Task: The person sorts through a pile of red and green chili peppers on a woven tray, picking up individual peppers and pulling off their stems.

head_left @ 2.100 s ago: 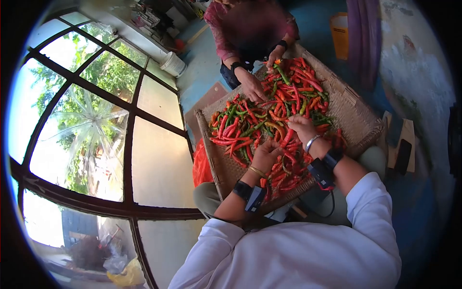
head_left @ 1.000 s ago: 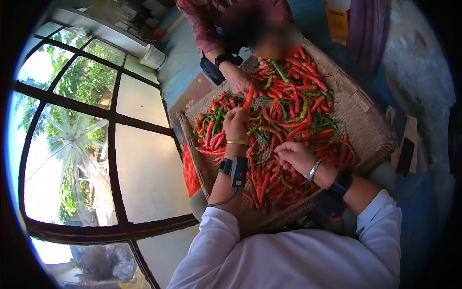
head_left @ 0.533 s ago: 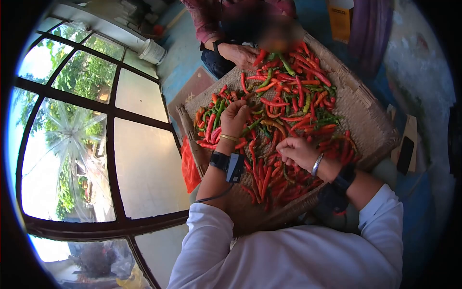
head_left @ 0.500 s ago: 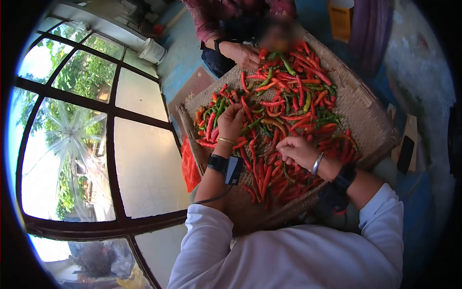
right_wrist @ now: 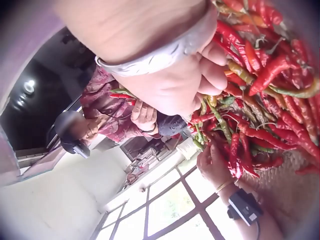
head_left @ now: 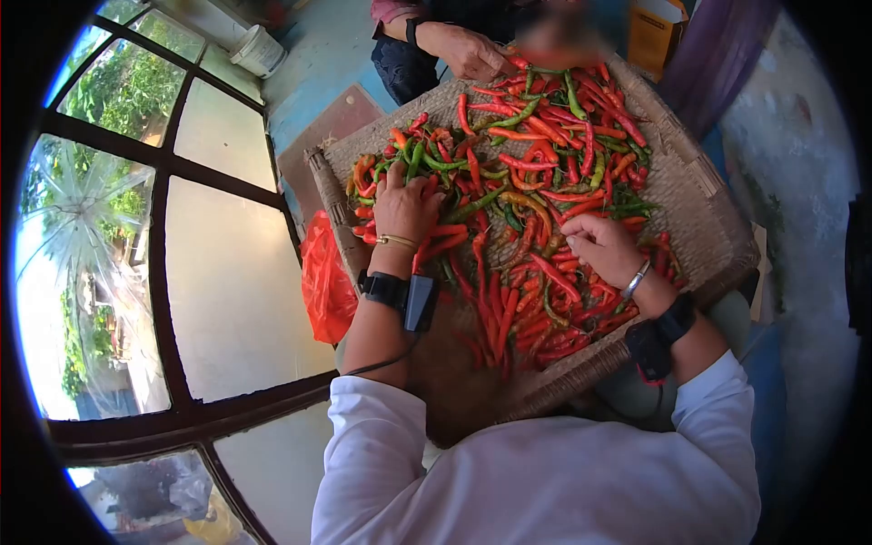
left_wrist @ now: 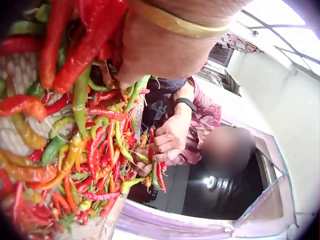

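Red, green and orange chili peppers (head_left: pixel 545 195) lie piled on a woven tray (head_left: pixel 690 227). My left hand (head_left: pixel 406 211) rests on the peppers at the tray's left side, its fingers spread among them and their tips partly hidden; no pepper is plainly gripped. In the left wrist view, the back of this hand (left_wrist: pixel 160 55) covers its fingers, beside large red peppers (left_wrist: pixel 95 42). Over the right part of the pile, my right hand (head_left: pixel 607 250) has its fingers curled, with no pepper visible in them. The right wrist view shows this hand (right_wrist: pixel 170 82) above the peppers (right_wrist: pixel 270 75).
Across the tray, another person's hand (head_left: pixel 468 52) reaches over its far edge; in the left wrist view the person's hands (left_wrist: pixel 167 140) hold several peppers. A red plastic bag (head_left: pixel 325 280) hangs at the tray's left. Windows line the left, and a white bucket (head_left: pixel 260 50) stands beyond.
My left hand has moved left onto the peppers, and its fingers have spread from their earlier closed posture. My right hand stays over the right part of the pile, fingers curled. The head view has shifted.
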A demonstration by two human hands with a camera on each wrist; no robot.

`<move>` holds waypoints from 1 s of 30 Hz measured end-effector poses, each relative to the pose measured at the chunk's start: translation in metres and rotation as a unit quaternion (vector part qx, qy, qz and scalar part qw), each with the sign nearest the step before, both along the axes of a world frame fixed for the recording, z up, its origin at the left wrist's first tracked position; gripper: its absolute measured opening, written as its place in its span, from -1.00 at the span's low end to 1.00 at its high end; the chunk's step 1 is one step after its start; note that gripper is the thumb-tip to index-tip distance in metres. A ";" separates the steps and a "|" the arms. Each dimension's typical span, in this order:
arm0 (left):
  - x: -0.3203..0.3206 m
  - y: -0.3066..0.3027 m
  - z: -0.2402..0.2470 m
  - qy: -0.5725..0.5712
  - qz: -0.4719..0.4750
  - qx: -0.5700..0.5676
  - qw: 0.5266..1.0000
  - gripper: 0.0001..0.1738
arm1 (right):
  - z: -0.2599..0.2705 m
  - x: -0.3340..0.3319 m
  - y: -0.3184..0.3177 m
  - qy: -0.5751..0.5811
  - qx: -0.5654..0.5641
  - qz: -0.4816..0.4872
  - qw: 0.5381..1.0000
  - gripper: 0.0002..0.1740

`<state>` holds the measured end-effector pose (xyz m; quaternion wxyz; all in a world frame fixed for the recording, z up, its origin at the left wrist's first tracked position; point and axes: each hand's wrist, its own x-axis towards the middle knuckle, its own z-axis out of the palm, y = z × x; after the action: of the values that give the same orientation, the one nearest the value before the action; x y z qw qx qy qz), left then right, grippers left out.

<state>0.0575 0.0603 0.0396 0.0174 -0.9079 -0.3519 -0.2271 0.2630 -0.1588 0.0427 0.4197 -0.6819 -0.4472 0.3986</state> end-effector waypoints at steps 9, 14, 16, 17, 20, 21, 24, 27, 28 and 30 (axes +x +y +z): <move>0.009 -0.016 -0.023 0.031 -0.154 -0.068 0.985 -0.82 | -0.009 -0.016 0.010 -0.131 -0.029 0.044 0.990 -0.80; 0.008 -0.018 -0.021 0.075 -0.105 -0.111 0.985 -0.80 | 0.013 -0.047 0.042 -0.142 0.007 0.061 0.988 -0.79; 0.009 -0.017 -0.015 0.085 -0.103 -0.129 0.983 -0.80 | 0.019 -0.059 0.066 -0.157 0.038 0.068 0.985 -0.77; 0.010 -0.019 -0.012 0.086 -0.096 -0.138 0.982 -0.82 | 0.018 -0.065 0.078 -0.170 0.058 0.069 0.981 -0.76; 0.008 -0.030 0.002 0.039 -0.111 -0.138 0.983 -0.83 | 0.004 -0.075 0.106 -0.135 0.100 0.001 0.986 -0.76; 0.007 -0.034 0.009 -0.005 -0.135 -0.125 0.983 -0.83 | -0.005 -0.075 0.115 -0.104 0.122 -0.043 0.986 -0.75; 0.005 -0.047 0.021 -0.028 -0.155 -0.156 0.975 -0.80 | -0.020 -0.071 0.120 0.186 0.048 -0.073 0.979 -0.65; 0.005 -0.055 0.017 -0.091 -0.185 -0.163 0.965 -0.83 | -0.028 -0.068 0.121 0.453 -0.024 -0.078 0.888 -0.61; 0.005 -0.056 0.012 -0.063 -0.210 -0.137 0.966 -0.83 | -0.029 -0.069 0.121 0.493 -0.021 -0.073 0.867 -0.64; 0.004 -0.059 0.017 -0.017 -0.257 -0.186 0.948 -0.84 | -0.030 -0.068 0.122 0.513 -0.016 -0.063 0.856 -0.70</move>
<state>0.0615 0.0012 0.0564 -0.2170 -0.9506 -0.1431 -0.1699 0.1949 -0.0368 0.0123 0.6028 -0.4139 -0.1177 0.6719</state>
